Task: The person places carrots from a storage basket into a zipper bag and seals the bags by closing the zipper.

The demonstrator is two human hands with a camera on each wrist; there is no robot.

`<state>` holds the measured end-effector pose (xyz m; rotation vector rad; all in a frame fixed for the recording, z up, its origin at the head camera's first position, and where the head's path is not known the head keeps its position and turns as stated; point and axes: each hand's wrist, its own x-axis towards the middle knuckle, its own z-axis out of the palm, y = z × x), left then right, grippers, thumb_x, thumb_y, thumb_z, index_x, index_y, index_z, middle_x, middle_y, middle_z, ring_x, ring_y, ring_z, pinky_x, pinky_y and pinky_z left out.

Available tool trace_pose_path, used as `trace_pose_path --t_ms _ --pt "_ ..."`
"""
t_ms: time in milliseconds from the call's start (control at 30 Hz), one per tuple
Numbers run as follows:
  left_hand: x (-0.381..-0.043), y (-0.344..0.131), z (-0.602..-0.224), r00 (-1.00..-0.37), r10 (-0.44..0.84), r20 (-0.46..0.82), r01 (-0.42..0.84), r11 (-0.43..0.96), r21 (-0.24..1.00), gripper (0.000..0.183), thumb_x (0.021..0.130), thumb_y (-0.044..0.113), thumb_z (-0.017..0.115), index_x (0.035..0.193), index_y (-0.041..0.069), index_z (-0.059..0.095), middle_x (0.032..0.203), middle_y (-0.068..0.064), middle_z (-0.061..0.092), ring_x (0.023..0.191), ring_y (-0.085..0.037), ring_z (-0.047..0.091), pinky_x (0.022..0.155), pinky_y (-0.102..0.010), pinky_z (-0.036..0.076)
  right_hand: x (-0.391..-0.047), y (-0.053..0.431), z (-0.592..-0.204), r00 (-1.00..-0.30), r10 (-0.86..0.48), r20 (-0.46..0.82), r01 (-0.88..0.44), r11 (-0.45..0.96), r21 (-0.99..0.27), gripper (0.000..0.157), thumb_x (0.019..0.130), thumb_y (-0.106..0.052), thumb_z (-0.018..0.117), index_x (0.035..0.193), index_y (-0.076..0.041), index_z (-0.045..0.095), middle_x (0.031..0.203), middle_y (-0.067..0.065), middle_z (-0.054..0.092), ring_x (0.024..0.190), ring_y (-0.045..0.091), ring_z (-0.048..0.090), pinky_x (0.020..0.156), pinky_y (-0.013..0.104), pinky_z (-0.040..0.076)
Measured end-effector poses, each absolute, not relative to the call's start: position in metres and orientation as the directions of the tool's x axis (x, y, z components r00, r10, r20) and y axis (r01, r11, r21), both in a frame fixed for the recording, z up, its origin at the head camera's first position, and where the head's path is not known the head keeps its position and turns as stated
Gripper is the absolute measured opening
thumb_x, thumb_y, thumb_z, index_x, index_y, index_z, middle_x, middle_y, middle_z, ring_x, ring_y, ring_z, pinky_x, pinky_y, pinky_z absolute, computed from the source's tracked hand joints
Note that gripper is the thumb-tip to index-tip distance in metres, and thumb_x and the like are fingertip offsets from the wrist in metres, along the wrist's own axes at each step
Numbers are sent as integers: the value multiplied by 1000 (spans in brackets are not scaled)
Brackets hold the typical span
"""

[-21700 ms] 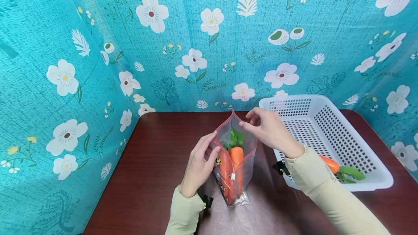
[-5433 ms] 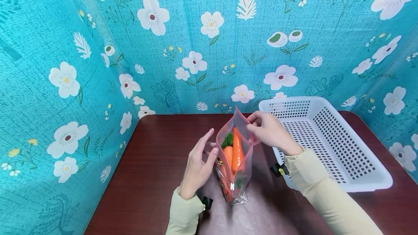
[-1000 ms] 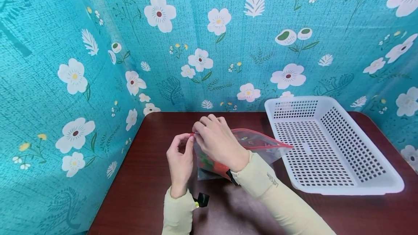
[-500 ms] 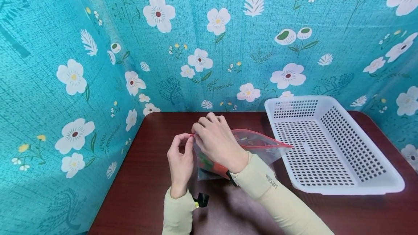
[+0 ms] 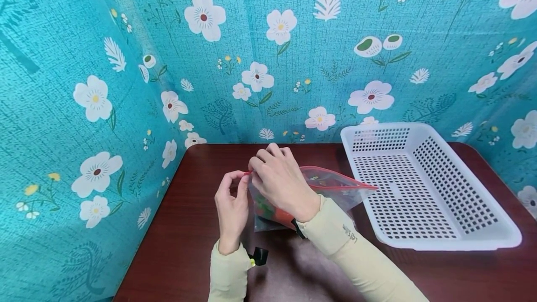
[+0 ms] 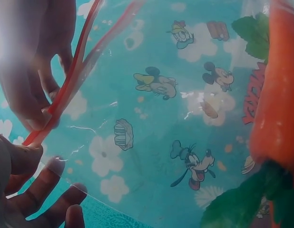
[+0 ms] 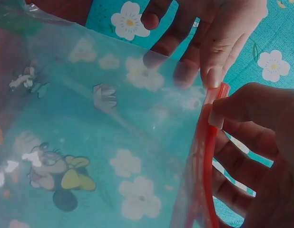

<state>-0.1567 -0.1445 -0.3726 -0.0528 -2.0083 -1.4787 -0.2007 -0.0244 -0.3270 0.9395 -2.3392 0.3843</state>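
Note:
A clear zip bag (image 5: 356, 198) with a red zip edge (image 5: 335, 186) stands on the table, turned sideways. Orange carrots (image 6: 280, 95) with green leaves show through its plastic, printed with cartoon figures. At the bag's left top corner my left hand (image 5: 232, 211) pinches the end of the zip between thumb and index finger. Right beside it my right hand (image 5: 283, 183) pinches the red strip with thumb and fingers, as the right wrist view shows. Toward the right end the two red strips stand apart. My right hand and forearm hide part of the bag.
A white plastic basket (image 5: 450, 241) with a slotted floor and walls stands on the right of the dark red table (image 5: 193, 190). The bag's right tip reaches over its near left rim. A blue flowered cloth (image 5: 235, 106) hangs behind.
The carrot seen earlier in the basket is gone from there. The bag has turned sideways from its upright, wide-mouthed stance. Both hands moved to its left corner, nearly still over the last second.

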Motion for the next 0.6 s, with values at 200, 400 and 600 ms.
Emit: trace_pose_path --t_ms 200,400,600 --pt "-157 -146 -372 -794 -341 503 380 368 849 16 86 9 58 97 -2 59 85 -14 61 71 -22 52 62 -24 46 -203 -21 -326 -589 -528 612 -698 714 -54 3 76 -16 63 77 -19 63 76 -5 59 76 15 45 72 35 38" --pt "-158 -146 -373 -792 -357 496 369 368 854 15 85 9 59 96 -1 59 83 -14 60 72 -20 52 63 -25 44 -205 -16 -327 -602 -522 605 -688 723 -62 4 76 -16 62 79 -19 64 77 -4 60 77 15 47 74 35 37" --pt "-158 -147 -374 -792 -363 492 358 378 854 15 86 10 58 96 -1 59 84 -14 61 73 -20 53 64 -25 44 -206 -12 -327 -607 -513 607 -679 731 -61 5 75 -15 59 78 -18 62 75 -4 59 75 15 47 72 35 37"
